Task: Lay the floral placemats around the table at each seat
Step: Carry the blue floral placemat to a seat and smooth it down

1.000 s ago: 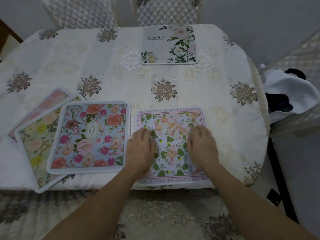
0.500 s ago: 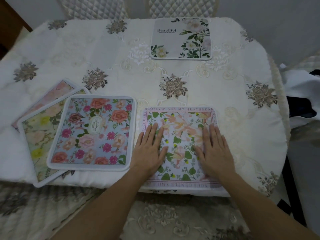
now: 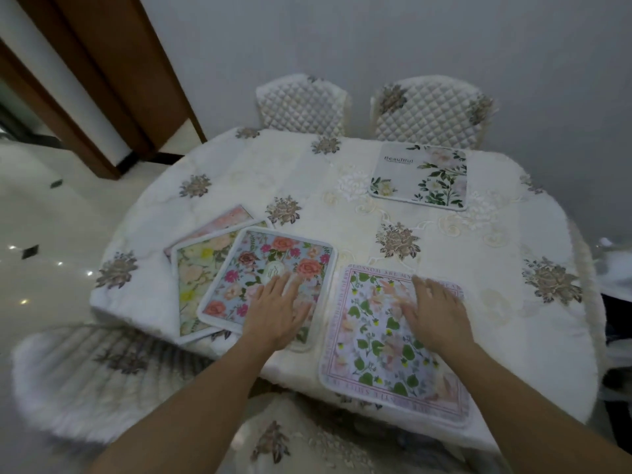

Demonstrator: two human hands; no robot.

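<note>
At the near-left stack (image 3: 191, 278), the left hand (image 3: 277, 313) presses flat, fingers straight, on the blue rose placemat (image 3: 256, 268), the right hand (image 3: 436, 313) flat on the leafy placemat (image 3: 372, 340); mats seem thin, flexible: pinch a corner

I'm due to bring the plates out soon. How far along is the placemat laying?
Done: the Beautiful placemat lies at a far seat, and the leaf-pattern placemat lies at the near edge under the flat right hand. In hand: the left hand rests on the blue rose placemat, top of a fanned pile. Left: that one, the yellow-green placemat and the pink placemat beneath need seats.
</note>
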